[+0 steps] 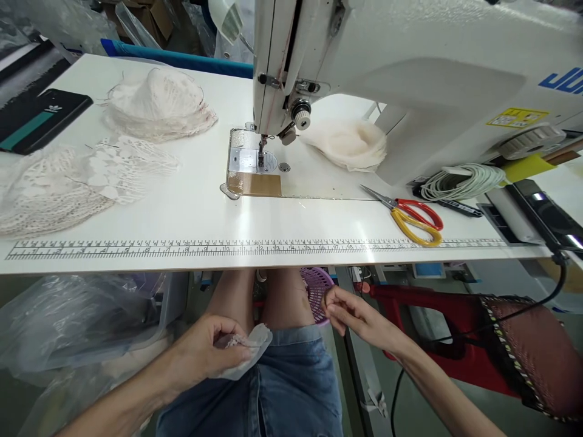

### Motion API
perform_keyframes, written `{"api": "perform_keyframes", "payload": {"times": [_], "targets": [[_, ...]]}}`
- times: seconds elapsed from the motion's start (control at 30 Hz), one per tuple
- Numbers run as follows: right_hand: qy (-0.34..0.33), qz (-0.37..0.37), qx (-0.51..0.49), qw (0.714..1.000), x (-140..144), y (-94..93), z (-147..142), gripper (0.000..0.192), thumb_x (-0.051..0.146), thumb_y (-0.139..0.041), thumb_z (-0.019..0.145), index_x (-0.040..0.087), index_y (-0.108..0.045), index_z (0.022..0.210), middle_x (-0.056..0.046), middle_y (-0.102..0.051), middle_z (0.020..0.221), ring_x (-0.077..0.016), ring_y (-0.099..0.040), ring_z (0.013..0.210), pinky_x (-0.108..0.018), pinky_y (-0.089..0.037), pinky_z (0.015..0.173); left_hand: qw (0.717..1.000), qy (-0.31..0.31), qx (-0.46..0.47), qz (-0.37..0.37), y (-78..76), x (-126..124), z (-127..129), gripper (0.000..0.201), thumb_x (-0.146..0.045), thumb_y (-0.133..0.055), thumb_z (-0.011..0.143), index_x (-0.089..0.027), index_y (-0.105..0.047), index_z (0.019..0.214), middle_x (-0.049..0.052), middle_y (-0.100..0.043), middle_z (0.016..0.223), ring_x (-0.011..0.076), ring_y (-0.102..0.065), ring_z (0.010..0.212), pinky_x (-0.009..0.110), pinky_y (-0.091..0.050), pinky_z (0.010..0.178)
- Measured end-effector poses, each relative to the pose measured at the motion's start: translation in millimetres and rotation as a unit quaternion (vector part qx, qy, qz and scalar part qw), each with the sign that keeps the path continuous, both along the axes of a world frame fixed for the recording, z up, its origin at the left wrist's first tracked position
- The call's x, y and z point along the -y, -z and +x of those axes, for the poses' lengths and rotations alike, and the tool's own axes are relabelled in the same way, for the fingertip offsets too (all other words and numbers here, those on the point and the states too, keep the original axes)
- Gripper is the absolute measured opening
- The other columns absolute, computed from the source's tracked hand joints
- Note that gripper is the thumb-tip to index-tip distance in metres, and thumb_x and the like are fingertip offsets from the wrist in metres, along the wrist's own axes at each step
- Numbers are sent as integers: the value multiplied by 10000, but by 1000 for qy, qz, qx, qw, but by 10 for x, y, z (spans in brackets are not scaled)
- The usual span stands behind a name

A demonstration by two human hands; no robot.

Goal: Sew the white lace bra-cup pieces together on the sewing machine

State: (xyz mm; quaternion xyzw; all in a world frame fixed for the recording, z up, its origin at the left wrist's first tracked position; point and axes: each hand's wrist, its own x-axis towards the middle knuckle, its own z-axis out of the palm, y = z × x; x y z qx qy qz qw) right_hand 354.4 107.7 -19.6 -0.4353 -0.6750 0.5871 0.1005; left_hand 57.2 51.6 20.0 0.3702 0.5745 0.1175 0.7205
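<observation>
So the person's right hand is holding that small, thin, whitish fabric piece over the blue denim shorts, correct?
Not quite: the head view shows the left hand holding that small, thin, whitish fabric piece over the blue denim shorts.

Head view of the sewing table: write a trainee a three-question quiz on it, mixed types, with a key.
1. Which hand holds the pale fabric piece?

2. True or false: the scissors have one red and one yellow handle.

3. What lies beneath the arm of the sewing machine?
A) a hammer
B) rounded pale fabric
C) a drinking cup

Key:
1. The left hand.
2. True.
3. B.
</observation>
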Motion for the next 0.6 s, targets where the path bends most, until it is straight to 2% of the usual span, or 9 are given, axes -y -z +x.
{"api": "perform_keyframes", "payload": {"times": [0.03,0.1,0.13,0.2,0.27,0.33,0.43,0.6], "targets": [[-4,73,91,993,-5,15,90,174,269,-361,943,181,-449,822,-10,-506,689,-99,-461,525,-225,-378,522,1000,-9,7,-12,8,-6,11,303,-415,-683,647,-124,-616,695,-55,-416,563,91,-323,546,200,-214,489],[11,137,162,977,35,-17,132,177,201,-347,938,158,-507,875,-77,-557,801,-136,-518,627,-247,-393,563,999,-18,13,-25,13,-26,38,333,-446,-694,635,-129,-609,690,-59,-410,557,89,-322,538,195,-213,482],[13,151,159,976,77,-67,81,181,191,-356,937,157,-530,904,-93,-569,857,-146,-539,681,-252,-403,594,999,-17,14,-26,8,-38,54,343,-459,-695,634,-131,-608,685,-56,-417,562,90,-328,541,194,-217,483],[-27,191,90,977,178,-216,-132,165,204,-406,937,177,-569,941,-74,-590,868,-153,-563,770,-250,-419,666,1000,-7,16,-23,-9,-63,86,356,-478,-688,645,-132,-610,677,-53,-425,569,90,-331,547,193,-220,487],[-54,208,1,977,262,-371,-403,131,242,-466,929,185,-584,922,-41,-599,825,-130,-567,751,-216,-413,649,1000,-1,23,-18,-30,-81,119,366,-484,-689,650,-128,-609,680,-53,-426,570,89,-329,553,194,-218,493],[-72,235,-35,969,303,-466,-628,138,258,-474,928,174,-582,920,-39,-597,822,-122,-561,731,-207,-407,622,999,-9,32,-16,-48,-85,146,369,-479,-701,645,-126,-600,686,-59,-410,555,85,-314,545,198,-214,494],[-86,275,-14,957,310,-459,-794,130,231,-463,927,163,-573,909,-37,-583,795,-122,-545,690,-213,-383,589,999,-22,34,-11,-58,-69,174,378,-482,-712,640,-127,-586,665,-70,-371,527,77,-274,518,206,-204,484],[-88,290,-6,953,332,-358,-838,108,181,-444,909,167,-544,872,-22,-556,759,-117,-515,648,-222,-342,562,999,-31,33,-6,-29,-50,192,394,-503,-714,628,-128,-598,668,-64,-382,535,79,-276,513,209,-197,476]]}}
